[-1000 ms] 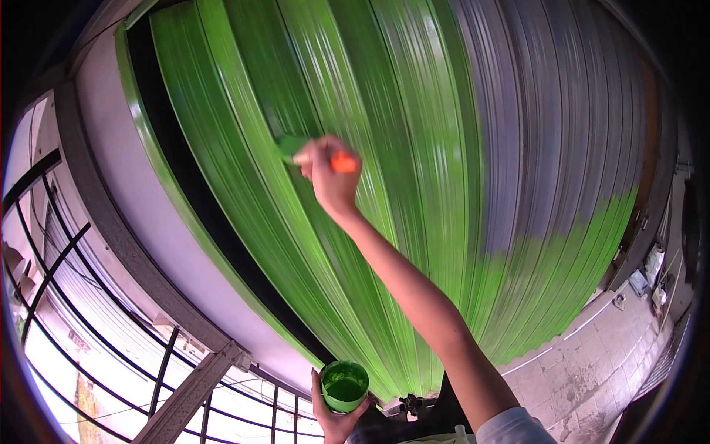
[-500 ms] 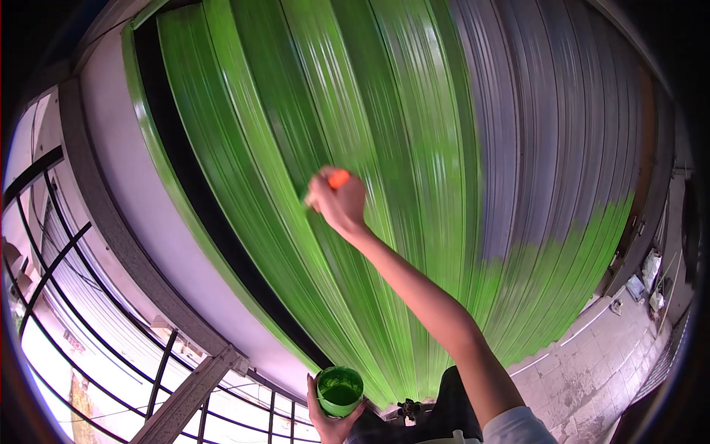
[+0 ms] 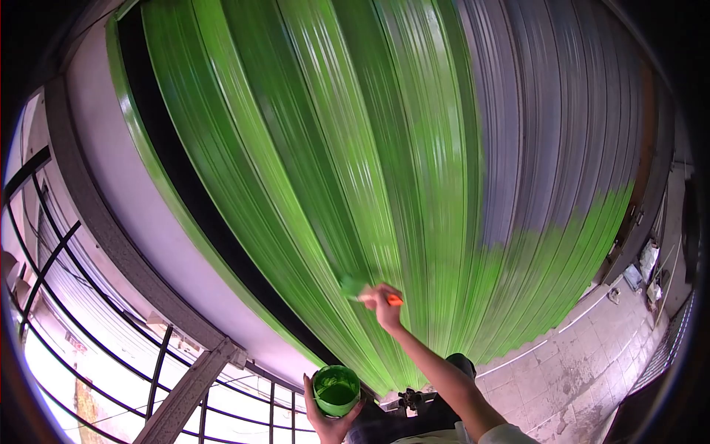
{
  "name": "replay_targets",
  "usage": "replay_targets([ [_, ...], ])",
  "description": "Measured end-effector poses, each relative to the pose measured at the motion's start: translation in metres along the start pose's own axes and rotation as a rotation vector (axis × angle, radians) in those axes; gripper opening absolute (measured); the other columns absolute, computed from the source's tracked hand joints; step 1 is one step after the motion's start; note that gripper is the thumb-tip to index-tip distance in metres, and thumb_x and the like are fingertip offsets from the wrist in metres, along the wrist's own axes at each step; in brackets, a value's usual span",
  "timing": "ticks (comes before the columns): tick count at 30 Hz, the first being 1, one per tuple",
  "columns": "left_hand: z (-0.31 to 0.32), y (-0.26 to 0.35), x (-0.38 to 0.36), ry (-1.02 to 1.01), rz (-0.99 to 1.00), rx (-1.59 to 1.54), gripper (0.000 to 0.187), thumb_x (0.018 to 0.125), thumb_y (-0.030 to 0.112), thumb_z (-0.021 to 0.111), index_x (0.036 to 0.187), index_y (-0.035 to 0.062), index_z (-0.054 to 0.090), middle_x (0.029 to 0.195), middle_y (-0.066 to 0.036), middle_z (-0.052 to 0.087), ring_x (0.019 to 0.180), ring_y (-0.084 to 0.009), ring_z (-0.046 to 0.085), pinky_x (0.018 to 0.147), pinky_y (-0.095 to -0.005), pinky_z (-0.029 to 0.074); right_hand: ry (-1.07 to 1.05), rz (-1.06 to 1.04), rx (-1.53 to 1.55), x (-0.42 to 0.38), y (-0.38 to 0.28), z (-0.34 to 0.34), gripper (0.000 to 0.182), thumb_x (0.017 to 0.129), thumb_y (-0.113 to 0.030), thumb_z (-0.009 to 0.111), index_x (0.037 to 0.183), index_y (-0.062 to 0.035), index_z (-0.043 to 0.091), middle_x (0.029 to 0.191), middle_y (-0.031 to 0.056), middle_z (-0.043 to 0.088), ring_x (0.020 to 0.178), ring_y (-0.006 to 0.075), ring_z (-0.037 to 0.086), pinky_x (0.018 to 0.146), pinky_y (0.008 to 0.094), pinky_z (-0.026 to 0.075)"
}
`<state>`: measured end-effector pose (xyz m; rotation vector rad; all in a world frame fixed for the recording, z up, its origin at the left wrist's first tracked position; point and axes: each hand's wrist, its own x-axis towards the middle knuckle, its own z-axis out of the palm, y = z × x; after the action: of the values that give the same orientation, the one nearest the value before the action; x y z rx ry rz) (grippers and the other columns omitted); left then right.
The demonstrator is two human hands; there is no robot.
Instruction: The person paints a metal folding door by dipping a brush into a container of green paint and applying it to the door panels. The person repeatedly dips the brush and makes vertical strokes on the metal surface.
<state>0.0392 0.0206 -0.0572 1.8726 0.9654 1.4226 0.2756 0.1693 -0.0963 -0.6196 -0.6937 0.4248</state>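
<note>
My right hand (image 3: 385,304) is closed around the orange handle of a paintbrush (image 3: 354,287), whose bristles are coated green and blurred by motion. The brush head lies over the lower part of a corrugated metal shutter (image 3: 310,185), overlapping its green-painted ribs in this view. Low in front of me, my left hand (image 3: 325,424) wraps around a small tub of green paint (image 3: 336,390), held with its mouth facing up. Wet paint coats the tub's inner wall.
Bare grey ribs (image 3: 551,118) fill the shutter's upper right, above a ragged green edge. A black strip (image 3: 185,163) and a pale wall (image 3: 140,200) border the left. Black railings (image 3: 155,377) stand lower left; a tiled floor (image 3: 577,370) lies lower right.
My right hand has moved down and slightly right with the paintbrush, from mid-shutter to its lower part. The tub in my left hand stays nearly in place.
</note>
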Motion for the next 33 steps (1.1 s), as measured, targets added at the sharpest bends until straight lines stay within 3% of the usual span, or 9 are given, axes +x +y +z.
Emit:
replay_targets([
  [6, -0.004, 0.002, 0.005, -0.003, 0.02, 0.035, 0.115, 0.051, 0.021, 0.088, 0.138, -0.0062, 0.018, 0.117, -0.019, 0.051, 0.103, -0.0256, 0.055, 0.091, -0.0355, 0.044, 0.154, 0.151, -0.034, 0.028, 0.022, 0.006, 0.017, 0.08, -0.003, 0.054, 0.063, -0.0023, 0.055, 0.051, 0.003, 0.052, 0.042, 0.0079, 0.047, 0.039, 0.0213, 0.036],
  [8, -0.003, 0.002, 0.006, 0.0, -0.004, 0.004, 0.115, 0.051, 0.021, 0.088, 0.138, -0.0061, 0.018, 0.117, -0.019, 0.051, 0.103, -0.0258, 0.055, 0.091, -0.0357, 0.045, 0.152, 0.066, -0.186, 0.06, -0.008, 0.037, 0.016, 0.081, -0.003, 0.052, 0.065, -0.0006, 0.056, 0.054, 0.004, 0.054, 0.044, 0.0092, 0.051, 0.04, 0.0222, 0.039],
  [11, -0.004, -0.003, 0.004, 0.009, 0.005, 0.009, 0.115, 0.051, 0.021, 0.088, 0.138, -0.006, 0.018, 0.115, -0.018, 0.052, 0.102, -0.0258, 0.056, 0.091, -0.0358, 0.045, 0.095, -0.064, 0.027, 0.076, -0.05, 0.053, 0.014, 0.082, -0.004, 0.052, 0.07, 0.001, 0.057, 0.061, 0.0064, 0.058, 0.051, 0.0121, 0.056, 0.045, 0.0239, 0.045],
  [14, 0.0, -0.006, 0.006, 0.006, -0.034, 0.016, 0.113, 0.051, 0.021, 0.087, 0.137, -0.0064, 0.019, 0.114, -0.018, 0.053, 0.103, -0.0256, 0.056, 0.091, -0.036, 0.045, 0.102, -0.326, 0.044, 0.084, -0.063, 0.055, 0.012, 0.083, -0.004, 0.049, 0.074, 0.0021, 0.055, 0.071, 0.01, 0.059, 0.06, 0.0203, 0.063, 0.054, 0.029, 0.052],
  [21, 0.004, -0.018, 0.008, -0.005, -0.039, 0.015, 0.111, 0.052, 0.022, 0.086, 0.138, -0.0044, 0.022, 0.118, -0.02, 0.051, 0.106, -0.0279, 0.054, 0.09, -0.0373, 0.045, 0.086, -0.156, -0.122, 0.002, 0.049, -0.048, 0.012, 0.084, 0.0, 0.051, 0.073, 0.001, 0.056, 0.067, 0.0061, 0.059, 0.061, 0.0107, 0.058, 0.054, 0.0226, 0.046],
  [23, -0.001, -0.012, 0.008, -0.074, -0.068, 0.04, 0.106, 0.058, 0.015, 0.084, 0.141, 0.0016, 0.019, 0.124, -0.021, 0.048, 0.11, -0.0287, 0.052, 0.09, -0.0372, 0.047, 0.005, -0.038, -0.26, -0.02, 0.052, -0.07, 0.012, 0.084, 0.001, 0.052, 0.073, 0.0006, 0.057, 0.066, 0.0048, 0.06, 0.06, 0.0093, 0.057, 0.052, 0.0212, 0.045],
  [26, 0.0, -0.005, 0.01, -0.078, -0.1, 0.015, 0.107, 0.058, 0.016, 0.084, 0.141, 0.0007, 0.019, 0.124, -0.021, 0.047, 0.11, -0.0291, 0.052, 0.091, -0.0377, 0.046, -0.064, -0.087, -0.382, -0.029, 0.053, -0.078, 0.013, 0.085, -0.001, 0.052, 0.074, 0.0001, 0.058, 0.065, 0.0039, 0.06, 0.059, 0.0088, 0.057, 0.051, 0.0212, 0.045],
  [29, 0.001, -0.005, 0.009, -0.089, -0.12, 0.004, 0.106, 0.058, 0.017, 0.085, 0.14, -0.0001, 0.02, 0.124, -0.021, 0.047, 0.112, -0.0293, 0.05, 0.092, -0.0392, 0.045, 0.058, -0.053, -0.282, -0.004, 0.054, -0.05, 0.011, 0.084, -0.001, 0.051, 0.075, 0.0017, 0.056, 0.068, 0.0059, 0.06, 0.057, 0.0095, 0.056, 0.052, 0.0223, 0.047],
  [33, -0.002, 0.006, 0.009, -0.068, -0.094, -0.005, 0.104, 0.059, 0.02, 0.084, 0.139, -0.0001, 0.021, 0.123, -0.021, 0.047, 0.112, -0.0301, 0.05, 0.093, -0.0398, 0.045, 0.146, -0.027, -0.208, 0.07, -0.022, 0.042, 0.014, 0.084, -0.011, 0.059, 0.076, -0.0008, 0.056, 0.069, 0.0062, 0.059, 0.056, 0.0106, 0.056, 0.047, 0.0227, 0.045],
])
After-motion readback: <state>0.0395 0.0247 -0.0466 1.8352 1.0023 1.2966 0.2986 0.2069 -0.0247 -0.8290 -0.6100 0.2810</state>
